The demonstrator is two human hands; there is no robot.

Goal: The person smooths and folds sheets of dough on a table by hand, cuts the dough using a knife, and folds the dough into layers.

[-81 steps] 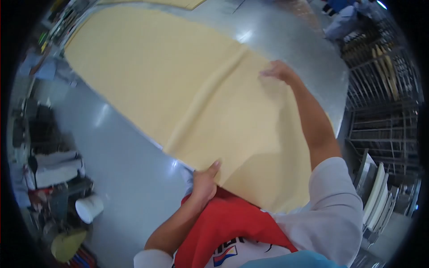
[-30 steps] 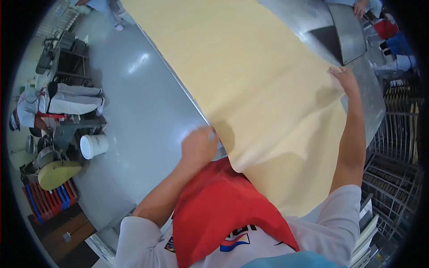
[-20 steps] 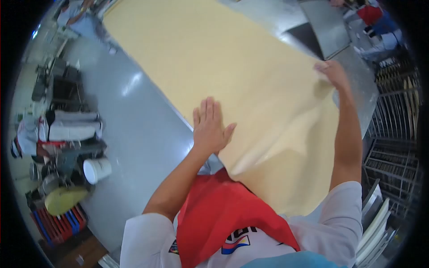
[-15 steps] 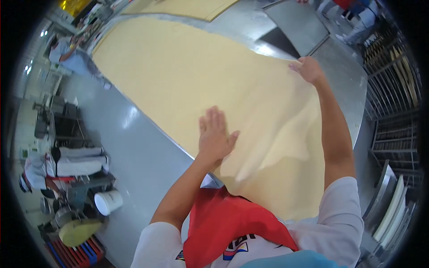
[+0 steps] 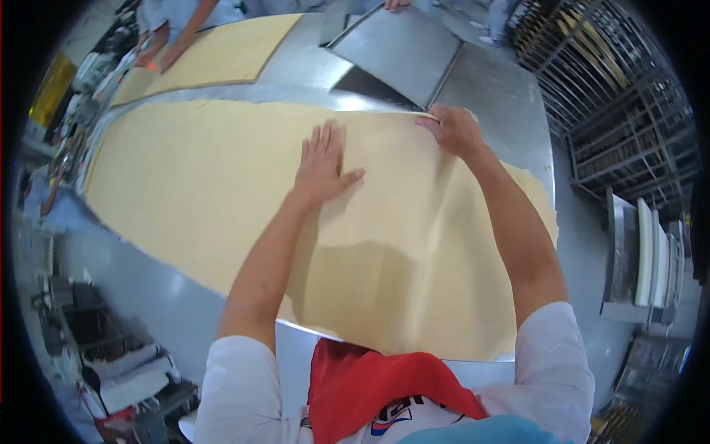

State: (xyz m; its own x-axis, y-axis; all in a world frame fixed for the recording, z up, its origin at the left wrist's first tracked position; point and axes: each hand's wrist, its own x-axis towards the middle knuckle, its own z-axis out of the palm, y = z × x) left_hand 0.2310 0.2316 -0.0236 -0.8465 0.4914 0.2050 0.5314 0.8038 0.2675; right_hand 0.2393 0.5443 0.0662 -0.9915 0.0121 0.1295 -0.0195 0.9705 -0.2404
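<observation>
A large, pale yellow sheet of dough (image 5: 200, 177) covers much of the metal table in front of me. My left hand (image 5: 323, 166) lies flat on the sheet, fingers stretched out and thumb apart. At the sheet's far edge, my right hand (image 5: 455, 132) is closed around the dough, thumb on the near side. A soft raised fold runs from that grip down towards my body. The right forearm crosses over the sheet's right part and hides some of it.
Behind the sheet, a metal tray (image 5: 399, 52) rests on the table (image 5: 499, 96). Another person's hands (image 5: 159, 55) work at a second yellow sheet (image 5: 229, 52), far left. Wire racks (image 5: 629, 111) and upright white boards (image 5: 651, 251) stand to the right.
My view has turned left and shifted along the table. My left hand has moved farther out over the sheet, towards its far edge. My right hand keeps hold of the edge.
</observation>
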